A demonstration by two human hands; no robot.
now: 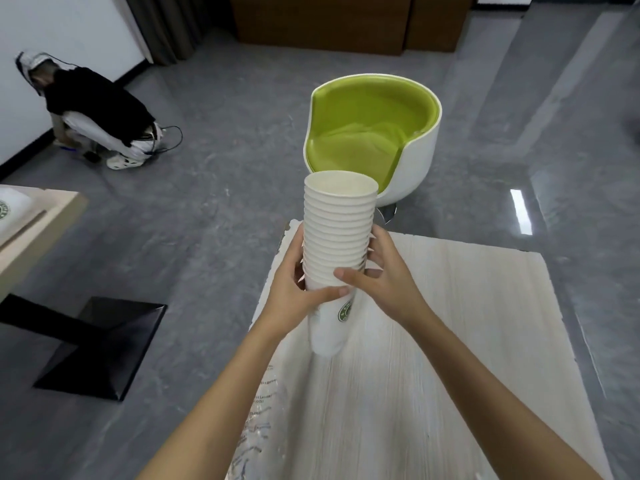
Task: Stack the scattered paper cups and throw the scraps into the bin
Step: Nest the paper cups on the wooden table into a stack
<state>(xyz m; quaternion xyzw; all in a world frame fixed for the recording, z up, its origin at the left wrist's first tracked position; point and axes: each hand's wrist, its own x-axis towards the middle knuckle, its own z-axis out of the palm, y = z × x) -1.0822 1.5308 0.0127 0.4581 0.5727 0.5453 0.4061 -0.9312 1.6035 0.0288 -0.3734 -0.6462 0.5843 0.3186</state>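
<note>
A tall stack of white paper cups (339, 216) stands upright on the pale wooden table (450, 341), its bottom cup bearing a green round logo. My left hand (294, 289) grips the stack from the left, thumb across its front. My right hand (381, 275) holds it from the right, thumb on the front and fingers behind. A clear plastic wrapper with printing (259, 410) lies along the table's left edge under my left forearm. No bin is in view.
A white tub chair with a green seat (374, 133) stands just beyond the table. A second table with a black base (100, 344) is at the left. A person crouches by the far left wall (97, 112). Grey floor surrounds the table.
</note>
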